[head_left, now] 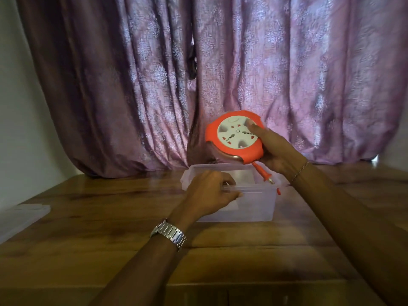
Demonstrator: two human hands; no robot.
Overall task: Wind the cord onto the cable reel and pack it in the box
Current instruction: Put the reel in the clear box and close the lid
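My right hand (274, 151) grips a round orange cable reel (234, 136) with a white socket face, holding it tilted in the air above the back of the box. My thumb lies on the socket face. An orange plug (263, 173) on a short cord hangs from the reel's lower edge, over the box. The box (254, 208) is a clear plastic tub standing open on the wooden table. My left hand (209, 193) grips the box's near rim, fingers curled over the edge.
A clear plastic lid (21, 217) lies at the table's left edge. A purple curtain (220, 74) hangs right behind the table. The wooden table (110, 217) spreads wide on both sides of the box.
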